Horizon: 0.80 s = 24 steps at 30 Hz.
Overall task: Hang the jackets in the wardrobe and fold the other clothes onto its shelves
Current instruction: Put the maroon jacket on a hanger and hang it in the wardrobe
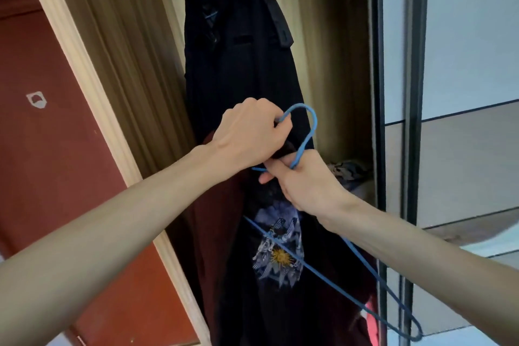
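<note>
A black jacket [238, 45] hangs on a blue hanger inside the open wardrobe [123, 59]. In front of it I hold a second blue hanger [304, 126] with a dark garment [264, 298] that bears a pale printed emblem. My left hand [247, 135] is closed on the garment's dark collar at the hook's tip. My right hand [303, 180] grips the hanger's neck just below the hook. The hanger's lower wires run down to the right across the garment.
A red-brown door [42, 121] stands left of the wardrobe frame. A dark sliding-door rail [379, 93] and grey panels are on the right. Folded patterned clothes [348, 171] lie on a shelf inside, low on the right.
</note>
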### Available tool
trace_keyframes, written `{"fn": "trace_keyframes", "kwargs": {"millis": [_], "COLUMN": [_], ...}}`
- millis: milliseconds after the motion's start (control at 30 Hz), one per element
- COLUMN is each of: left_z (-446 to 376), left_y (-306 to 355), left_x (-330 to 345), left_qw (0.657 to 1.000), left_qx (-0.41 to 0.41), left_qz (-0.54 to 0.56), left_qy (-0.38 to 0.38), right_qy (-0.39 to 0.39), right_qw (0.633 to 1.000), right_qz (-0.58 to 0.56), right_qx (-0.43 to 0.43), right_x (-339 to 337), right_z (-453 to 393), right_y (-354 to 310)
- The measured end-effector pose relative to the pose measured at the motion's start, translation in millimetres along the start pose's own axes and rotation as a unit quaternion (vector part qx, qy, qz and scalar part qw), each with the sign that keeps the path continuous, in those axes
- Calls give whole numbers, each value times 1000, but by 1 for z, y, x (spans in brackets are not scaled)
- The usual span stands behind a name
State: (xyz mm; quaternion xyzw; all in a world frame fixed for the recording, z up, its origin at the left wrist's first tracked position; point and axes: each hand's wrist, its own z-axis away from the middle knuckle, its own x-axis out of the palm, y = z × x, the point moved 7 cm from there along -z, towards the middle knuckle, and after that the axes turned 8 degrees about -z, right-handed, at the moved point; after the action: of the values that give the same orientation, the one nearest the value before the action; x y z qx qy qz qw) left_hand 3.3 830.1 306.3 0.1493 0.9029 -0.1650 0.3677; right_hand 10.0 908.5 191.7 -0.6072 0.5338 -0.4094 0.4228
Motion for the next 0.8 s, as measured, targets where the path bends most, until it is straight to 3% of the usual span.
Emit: {"fn": "trace_keyframes", "kwargs": {"millis": [167, 367, 467, 633, 800], "left_z": [17, 37, 46, 59, 64], "left_y": [-7, -19, -26, -36, -29], "left_x": [-2, 2, 5, 12, 20], "left_qw": [999, 984, 967, 960, 959], "left_qx": [32, 157, 234, 257, 246], "left_qz": [-25, -67, -80, -112, -134], "left_qy": [18, -57, -56, 15, 33], "right_qy": [38, 33, 39, -12, -83], "right_qw": [996, 993, 993, 994, 993], "right_qz": [-52, -76, -89, -98, -74], "right_qx": [-53, -82, -71, -44, -34], "right_x": [-1, 1, -2, 6, -6], "right_z": [9, 17, 16, 18, 12], "right_y": [5, 10, 13, 22, 30]}}
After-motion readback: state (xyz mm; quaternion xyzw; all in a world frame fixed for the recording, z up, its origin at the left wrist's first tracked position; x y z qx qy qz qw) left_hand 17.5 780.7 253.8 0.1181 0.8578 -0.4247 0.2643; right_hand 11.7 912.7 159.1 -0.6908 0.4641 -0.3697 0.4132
